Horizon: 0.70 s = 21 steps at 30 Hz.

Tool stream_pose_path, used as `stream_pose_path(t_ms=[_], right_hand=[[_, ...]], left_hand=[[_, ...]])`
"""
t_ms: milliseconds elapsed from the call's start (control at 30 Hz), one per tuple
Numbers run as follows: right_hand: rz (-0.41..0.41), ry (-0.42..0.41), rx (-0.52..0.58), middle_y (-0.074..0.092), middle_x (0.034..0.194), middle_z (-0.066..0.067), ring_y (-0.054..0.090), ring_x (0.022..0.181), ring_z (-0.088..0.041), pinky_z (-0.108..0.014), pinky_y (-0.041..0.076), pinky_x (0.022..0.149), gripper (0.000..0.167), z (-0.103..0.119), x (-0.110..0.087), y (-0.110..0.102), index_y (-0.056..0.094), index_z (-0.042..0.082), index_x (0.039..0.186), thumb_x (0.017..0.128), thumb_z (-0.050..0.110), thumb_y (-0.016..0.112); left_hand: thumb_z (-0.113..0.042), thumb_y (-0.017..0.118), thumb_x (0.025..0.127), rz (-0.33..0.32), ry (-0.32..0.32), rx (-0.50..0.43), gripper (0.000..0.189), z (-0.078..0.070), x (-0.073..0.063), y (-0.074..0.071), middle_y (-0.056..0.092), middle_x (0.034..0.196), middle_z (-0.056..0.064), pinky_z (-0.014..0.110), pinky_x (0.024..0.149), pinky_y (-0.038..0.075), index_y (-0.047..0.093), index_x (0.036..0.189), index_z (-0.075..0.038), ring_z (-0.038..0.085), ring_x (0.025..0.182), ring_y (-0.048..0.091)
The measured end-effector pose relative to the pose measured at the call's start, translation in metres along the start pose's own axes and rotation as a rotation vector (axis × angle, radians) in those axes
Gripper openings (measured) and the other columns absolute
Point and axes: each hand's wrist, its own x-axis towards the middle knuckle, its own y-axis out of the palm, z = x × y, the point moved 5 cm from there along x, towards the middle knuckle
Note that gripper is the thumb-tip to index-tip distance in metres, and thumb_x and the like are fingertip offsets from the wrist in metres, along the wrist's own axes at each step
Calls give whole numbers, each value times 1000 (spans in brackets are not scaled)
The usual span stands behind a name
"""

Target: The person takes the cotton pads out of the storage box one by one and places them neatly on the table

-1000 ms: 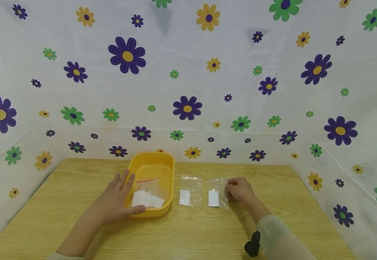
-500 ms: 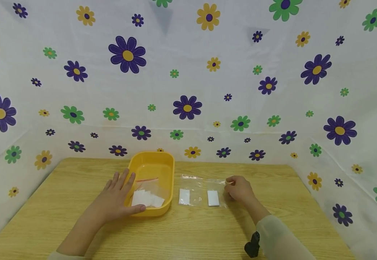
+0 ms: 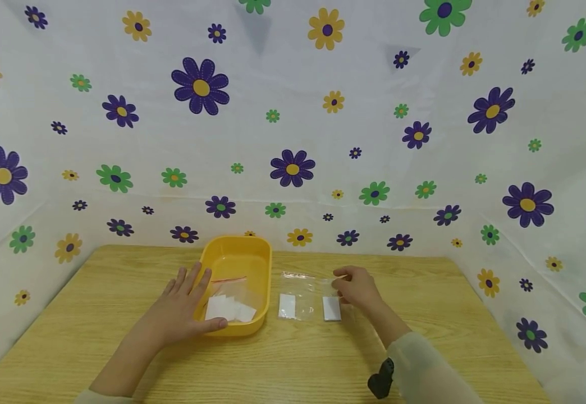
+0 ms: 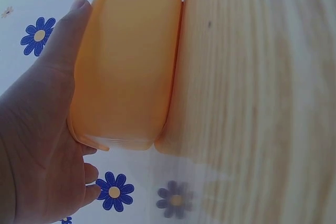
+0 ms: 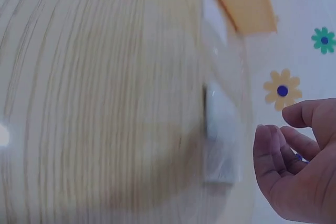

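Observation:
My left hand [image 3: 177,308] rests on the yellow plastic bin [image 3: 261,322], fingers straight along its left rim and thumb on the front rim. In the left wrist view the same hand [image 4: 47,114] lies against the bin's wall [image 4: 126,66]. Over the right-hand clear zip bag, my right hand [image 3: 358,289] hovers with loosely bent fingers. That bag holds a white rectangular piece [image 3: 331,309]; the hand hides part of its plastic. The right wrist view shows the hand [image 5: 299,161] holding nothing, beside the bagged piece [image 5: 221,135]. Another clear zip bag [image 3: 305,294] lies left of it, with a white piece [image 3: 287,306] inside.
Several white pieces [image 3: 229,308] and a clear bag with a red-striped top [image 3: 229,279] lie in the bin. The wooden table [image 3: 293,365] meets a flowered cloth [image 3: 293,112] at the back and sides. A black device [image 3: 381,379] is by the right wrist.
My right hand has moved left from the right bag's outer edge to over its upper part. The bag's plastic has flattened. The left hand has stayed on the bin.

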Motion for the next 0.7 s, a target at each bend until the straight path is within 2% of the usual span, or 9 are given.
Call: stream_pose_path(t_ms=[200, 400, 700], right_hand=[[104, -9, 196, 65, 103, -12, 63, 80, -20, -31, 61, 70, 36, 24, -8, 23, 63, -2, 128, 93, 10, 63], [193, -24, 332, 63, 106, -10, 61, 84, -19, -34, 61, 78, 38, 49, -14, 45, 62, 0, 129, 92, 10, 64], [309, -11, 430, 65, 112, -15, 64, 87, -20, -33, 61, 82, 35, 82, -17, 79, 62, 3, 131, 96, 11, 62]], left_hand=[[-86, 50, 78, 1, 2, 6, 119, 2, 2, 3, 5, 166, 23, 68, 117, 11, 20, 159, -5, 54, 148, 4], [-87, 50, 77, 2, 0, 9, 119, 4, 3, 6, 4, 166, 23, 68, 118, 11, 19, 160, -7, 54, 149, 2], [-85, 51, 78, -1, 0, 4, 118, 4, 3, 5, 5, 166, 23, 68, 117, 11, 18, 160, -6, 54, 148, 3]])
